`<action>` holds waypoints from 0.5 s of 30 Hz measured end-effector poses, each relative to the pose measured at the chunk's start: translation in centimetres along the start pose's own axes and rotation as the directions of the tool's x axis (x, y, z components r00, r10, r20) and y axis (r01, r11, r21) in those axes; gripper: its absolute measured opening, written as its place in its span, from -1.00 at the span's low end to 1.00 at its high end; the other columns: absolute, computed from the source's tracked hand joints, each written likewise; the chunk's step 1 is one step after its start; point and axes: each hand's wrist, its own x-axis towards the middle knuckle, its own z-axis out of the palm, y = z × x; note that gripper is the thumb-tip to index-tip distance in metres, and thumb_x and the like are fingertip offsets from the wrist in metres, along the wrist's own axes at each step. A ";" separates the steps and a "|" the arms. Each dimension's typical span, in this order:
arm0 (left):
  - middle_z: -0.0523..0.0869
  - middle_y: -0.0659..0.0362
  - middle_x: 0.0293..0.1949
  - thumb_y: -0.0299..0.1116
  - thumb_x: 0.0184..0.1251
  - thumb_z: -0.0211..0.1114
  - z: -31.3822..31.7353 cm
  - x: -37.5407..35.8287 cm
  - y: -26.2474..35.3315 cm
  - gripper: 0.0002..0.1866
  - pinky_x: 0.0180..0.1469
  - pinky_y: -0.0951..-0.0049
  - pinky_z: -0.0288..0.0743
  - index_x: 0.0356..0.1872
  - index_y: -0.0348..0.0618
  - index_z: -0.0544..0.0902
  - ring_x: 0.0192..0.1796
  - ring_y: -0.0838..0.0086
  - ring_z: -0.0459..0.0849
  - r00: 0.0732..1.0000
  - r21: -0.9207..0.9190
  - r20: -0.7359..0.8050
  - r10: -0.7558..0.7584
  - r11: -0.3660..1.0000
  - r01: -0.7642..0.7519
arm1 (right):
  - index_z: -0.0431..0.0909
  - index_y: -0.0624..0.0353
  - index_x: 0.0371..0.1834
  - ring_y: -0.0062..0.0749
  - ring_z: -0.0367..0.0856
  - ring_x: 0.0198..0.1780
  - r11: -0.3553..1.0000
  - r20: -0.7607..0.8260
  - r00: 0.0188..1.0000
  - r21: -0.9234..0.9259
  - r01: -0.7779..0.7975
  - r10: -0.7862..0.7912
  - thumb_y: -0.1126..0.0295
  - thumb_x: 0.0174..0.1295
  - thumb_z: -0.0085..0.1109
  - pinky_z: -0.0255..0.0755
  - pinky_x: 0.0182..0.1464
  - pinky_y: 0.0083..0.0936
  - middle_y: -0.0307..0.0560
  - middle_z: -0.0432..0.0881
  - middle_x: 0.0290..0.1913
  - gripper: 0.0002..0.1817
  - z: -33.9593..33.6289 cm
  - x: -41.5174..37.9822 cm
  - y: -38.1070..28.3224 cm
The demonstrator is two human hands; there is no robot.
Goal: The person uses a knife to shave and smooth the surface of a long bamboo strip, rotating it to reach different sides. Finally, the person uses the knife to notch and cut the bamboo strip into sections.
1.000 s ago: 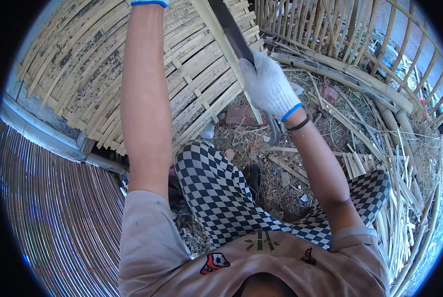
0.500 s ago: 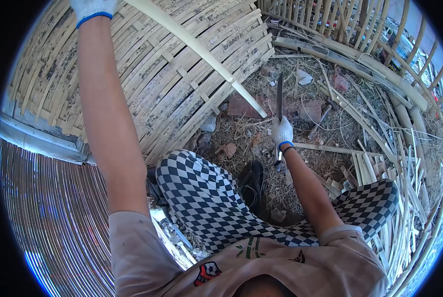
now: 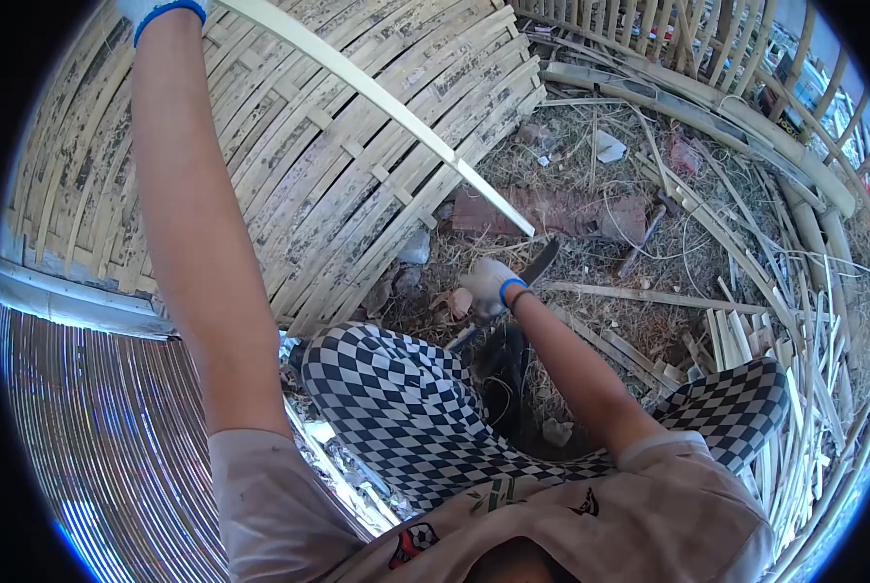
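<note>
My right hand, in a white glove with a blue cuff, is closed around a knife. Its long dark blade points up and right; the rear of the knife slants down toward my shoe. Motion blurs this hand somewhat. My left hand, also gloved, reaches to the top edge, where its fingers are cut off. Beside it runs a long pale bamboo strip, slanting across the woven bamboo panel. The strip's near end hangs by a reddish brick slab, just above the knife blade.
Bamboo poles and a slatted bamboo fence bound the upper right. Split bamboo pieces lie at the right near my knee. Dry straw and scraps cover the ground. A slatted screen stands at the lower left.
My right hand has moved left and slightly down, and the knife has swung from upright to slanting right. My left hand has shifted slightly toward the upper left, further out of view.
</note>
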 end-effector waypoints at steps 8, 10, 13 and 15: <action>0.25 0.37 -0.60 0.21 0.69 -0.05 0.3 -0.1 0.2 -0.50 -0.69 0.55 0.01 -0.21 -0.04 0.47 -0.66 0.62 0.20 0.992 -0.041 0.122 0.030 0.999 -0.025 | 0.61 -0.02 0.00 -0.10 0.67 0.00 0.510 -0.577 0.803 0.741 0.436 0.152 0.53 0.09 0.20 0.60 0.05 -0.07 -0.11 0.66 -0.08 -0.64 2.0 20.3 3.5; 0.26 0.37 -0.60 0.20 0.69 -0.05 0.2 0.5 -0.4 -0.51 -0.69 0.55 0.00 -0.20 -0.04 0.47 -0.66 0.61 0.19 0.988 -0.041 0.152 0.034 0.999 -0.028 | 0.50 -0.03 -0.02 -0.23 0.64 -0.14 -0.613 0.077 0.959 0.782 0.111 0.272 0.76 0.00 0.03 0.57 -0.08 -0.06 -0.21 0.57 -0.19 -0.51 1.7 21.0 1.5; 0.27 0.36 -0.58 0.18 0.70 -0.06 0.0 0.9 -1.0 -0.52 -0.67 0.54 0.01 -0.20 -0.03 0.46 -0.64 0.60 0.20 0.980 -0.069 0.185 0.067 0.996 -0.055 | 0.46 -0.03 -0.07 -0.26 0.58 -0.23 -0.573 -0.117 0.980 0.797 0.188 0.160 0.80 -0.07 -0.13 0.54 -0.15 -0.15 -0.25 0.50 -0.20 -0.47 3.1 21.3 2.6; 0.29 0.35 -0.57 0.18 0.70 -0.07 -0.1 1.2 -1.2 -0.52 -0.67 0.53 0.02 -0.20 -0.03 0.46 -0.63 0.59 0.21 0.975 -0.087 0.206 0.088 0.994 -0.072 | 0.48 -0.02 -0.07 -0.23 0.62 -0.18 -0.638 -0.149 0.983 0.748 0.183 0.107 0.77 0.02 -0.07 0.56 -0.10 -0.13 -0.26 0.54 -0.15 -0.53 3.3 20.5 2.8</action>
